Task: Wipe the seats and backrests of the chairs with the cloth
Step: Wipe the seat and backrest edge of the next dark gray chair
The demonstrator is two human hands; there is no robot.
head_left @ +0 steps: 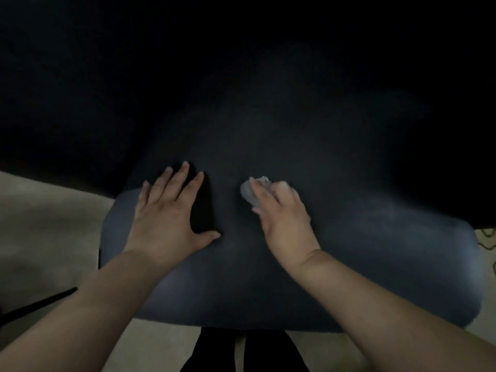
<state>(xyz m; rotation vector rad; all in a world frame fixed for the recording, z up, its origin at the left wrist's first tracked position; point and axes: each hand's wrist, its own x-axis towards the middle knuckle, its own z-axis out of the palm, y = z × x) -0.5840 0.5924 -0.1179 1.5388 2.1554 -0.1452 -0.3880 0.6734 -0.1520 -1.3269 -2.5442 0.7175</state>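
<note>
Cloth (251,190) is small and pale, bunched under the right hand (285,221), whose curled fingers grip it and press it on the middle of the dark seat (362,251). Left hand (169,213) lies flat just beside it, fingers spread, holding nothing. Bare seat stretches wide to the right. Its front edge is near the person's legs (241,353). Pale floor (48,224) shows on the left. Beyond the seat all is too dark to tell.

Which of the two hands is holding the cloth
The right hand holds the pale cloth, bunched under its fingers on the dark chair seat. The left hand lies flat and spread, holding nothing.
</note>
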